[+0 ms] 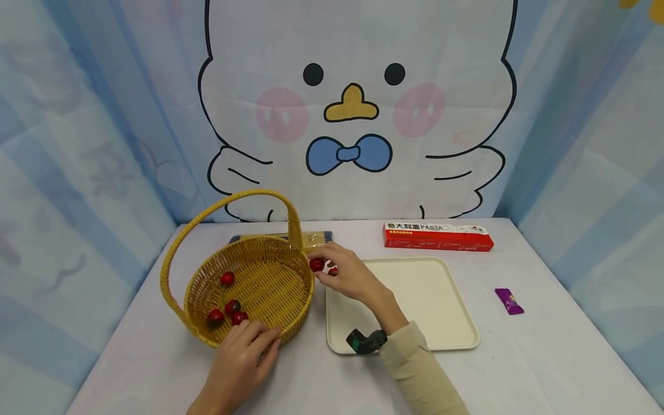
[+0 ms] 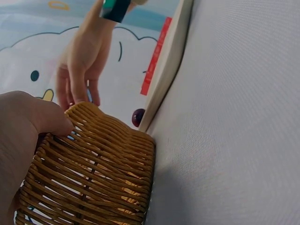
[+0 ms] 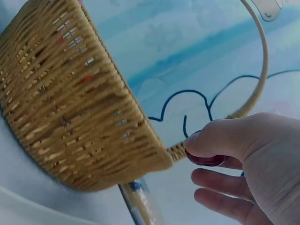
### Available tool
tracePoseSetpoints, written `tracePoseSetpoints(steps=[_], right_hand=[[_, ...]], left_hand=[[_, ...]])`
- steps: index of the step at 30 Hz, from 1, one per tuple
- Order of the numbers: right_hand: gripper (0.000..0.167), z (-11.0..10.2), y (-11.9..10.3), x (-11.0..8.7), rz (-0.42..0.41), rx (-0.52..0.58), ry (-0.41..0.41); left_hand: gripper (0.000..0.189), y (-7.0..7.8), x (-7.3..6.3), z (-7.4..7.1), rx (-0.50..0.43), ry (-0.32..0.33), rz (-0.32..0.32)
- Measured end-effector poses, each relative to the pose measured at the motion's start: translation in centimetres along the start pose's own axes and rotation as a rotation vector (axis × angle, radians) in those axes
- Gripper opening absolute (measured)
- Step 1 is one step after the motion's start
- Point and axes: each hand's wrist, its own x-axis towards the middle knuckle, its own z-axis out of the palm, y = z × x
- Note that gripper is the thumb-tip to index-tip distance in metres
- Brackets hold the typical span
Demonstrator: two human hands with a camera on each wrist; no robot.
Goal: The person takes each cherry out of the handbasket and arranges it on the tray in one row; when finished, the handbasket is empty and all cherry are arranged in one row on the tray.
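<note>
My left hand [image 1: 238, 360] grips the near rim of a yellow wicker basket [image 1: 307, 305], and its thumb [image 2: 54, 119] lies over the weave in the left wrist view. Several dark red cherries [image 1: 227, 279] sit in the left part of the basket. Between thumb and fingers, my right hand [image 1: 353, 276] pinches a cherry [image 1: 316, 264] at the basket's right rim. In the right wrist view that cherry [image 3: 205, 160] is partly covered by the thumb, close to the handle's base. Another cherry [image 1: 333, 271] shows behind the right hand, by the tray's far left corner.
A cream tray [image 1: 415, 305] lies right of the basket, under the right forearm. Behind it is a red pasta box [image 1: 438, 237]. A small purple packet [image 1: 509, 301] lies at the right. A flat clear-and-blue package [image 1: 317, 237] is partly hidden behind the basket, whose tall handle [image 1: 171, 253] arches upward.
</note>
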Motion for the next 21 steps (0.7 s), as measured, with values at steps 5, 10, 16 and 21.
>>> tracePoseSetpoints(steps=[5,10,16,21], right_hand=[[0.032,-0.4,1.2,-0.3,0.065,0.008,0.029],[0.031,-0.8,2.3,-0.5,0.122,0.022,0.051],[0.030,-1.3,3.6,-0.9,0.220,0.040,0.066],[0.028,-1.4,4.8,-1.3,0.241,0.000,0.077]], left_hand=[[0.021,-0.1,0.0,0.0,-0.008,-0.005,0.005],[0.014,-0.1,-0.1,0.0,-0.007,-0.008,-0.001],[0.012,0.0,-0.1,0.0,0.001,-0.012,-0.006],[0.015,0.0,-0.1,0.1,-0.002,-0.009,-0.008]])
